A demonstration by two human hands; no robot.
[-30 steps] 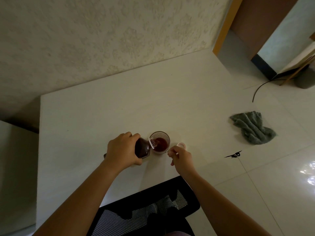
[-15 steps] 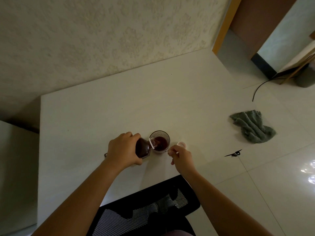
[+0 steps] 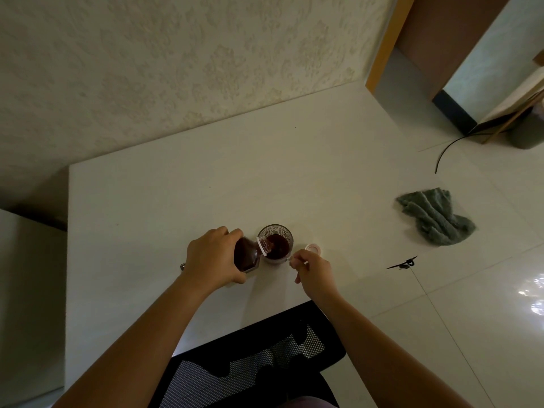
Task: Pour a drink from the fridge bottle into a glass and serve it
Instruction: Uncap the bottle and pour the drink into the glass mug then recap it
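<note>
— What are your fingers doing?

— My left hand (image 3: 212,259), just left of the frame's centre, is wrapped around a small clear plastic bottle of dark red drink (image 3: 246,255). My fingers curl over its top side and my thumb runs beneath it. The bottle is tipped to the right, and its open neck reaches over the rim of a clear ribbed drinking glass (image 3: 275,243).

— And the other hand?

— My right hand (image 3: 312,269), just right of centre, has thumb and forefinger pinched on the glass's thin clear handle at its lower right side. The remaining fingers are loosely curled under the palm.

— Where is the glass?

— Upright on the white tabletop (image 3: 182,195), at the middle of the frame, between my 2 hands. Dark red drink already fills much of it; I cannot make out the stream itself.

— Anything beside it?

— A small pale pink bottle cap (image 3: 313,248) lies flat on the table just right of the glass, close above my right knuckles.

— Farther out?

— A black mesh chair back (image 3: 250,369) sits at the bottom centre, against the table's near edge. A crumpled grey-green cloth (image 3: 435,216) lies on the glossy white tiled floor (image 3: 471,319) at the right. A cream patterned wall (image 3: 176,69) fills the upper left, and a doorway with an orange-brown frame (image 3: 391,36) stands in the upper right corner.
</note>
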